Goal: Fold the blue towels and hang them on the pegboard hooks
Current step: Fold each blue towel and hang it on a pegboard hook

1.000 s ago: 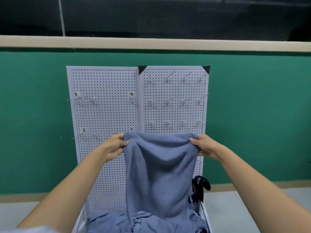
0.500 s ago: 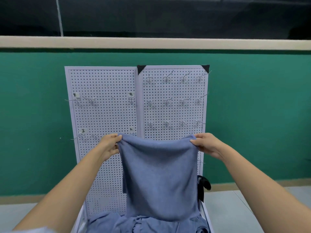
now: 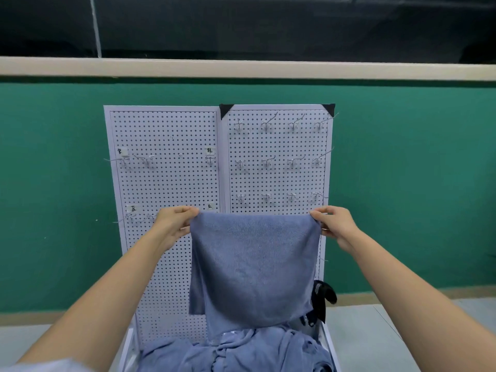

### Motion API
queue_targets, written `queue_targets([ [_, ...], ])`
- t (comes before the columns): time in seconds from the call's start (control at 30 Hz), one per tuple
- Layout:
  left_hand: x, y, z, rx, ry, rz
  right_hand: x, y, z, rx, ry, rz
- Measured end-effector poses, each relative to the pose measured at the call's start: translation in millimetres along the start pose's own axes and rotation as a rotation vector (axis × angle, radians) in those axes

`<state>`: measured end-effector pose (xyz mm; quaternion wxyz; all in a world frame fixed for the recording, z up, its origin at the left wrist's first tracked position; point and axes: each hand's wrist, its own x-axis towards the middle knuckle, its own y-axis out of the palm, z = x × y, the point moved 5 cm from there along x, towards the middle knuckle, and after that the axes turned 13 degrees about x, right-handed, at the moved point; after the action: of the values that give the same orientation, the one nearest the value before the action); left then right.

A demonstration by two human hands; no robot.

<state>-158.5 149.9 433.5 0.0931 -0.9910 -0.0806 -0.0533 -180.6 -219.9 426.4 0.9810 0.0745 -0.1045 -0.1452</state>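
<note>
In the lower middle of the frame a blue towel (image 3: 252, 267) hangs flat in front of the white pegboard (image 3: 166, 183). The left hand (image 3: 174, 224) pinches its upper left corner and the right hand (image 3: 334, 226) pinches the upper right, so the top edge is stretched fairly straight between them. A heap of more blue towels (image 3: 236, 353) lies at the bottom of the frame, just under the hanging one. The metal hooks (image 3: 268, 163) on the right panel stand bare. The likely slip from here: the towel's left side hangs in an uneven double layer, so folding it now could leave a crooked bundle, and a thin wire hook may let such a bundle slide off.
</note>
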Motion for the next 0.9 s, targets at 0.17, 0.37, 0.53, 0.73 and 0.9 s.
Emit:
queue_targets([
  [0.17,-3,14,-10,0.253,0.127,0.159,-1,6,-4,-0.023,0.042,0.151],
  [0.37,1,20,-7,0.815,0.384,0.098,-1,12,-10,-0.419,-0.058,0.209],
  [0.53,9,13,-3,1.012,0.476,-0.017,3,4,-8,-0.635,-0.143,0.159],
  [0.73,10,-5,11,0.287,0.232,-0.085,0,1,-11,-0.234,-0.093,0.215],
  [0.9,14,6,32,-0.125,-0.075,0.123,9,-1,-30,0.143,0.118,0.123],
])
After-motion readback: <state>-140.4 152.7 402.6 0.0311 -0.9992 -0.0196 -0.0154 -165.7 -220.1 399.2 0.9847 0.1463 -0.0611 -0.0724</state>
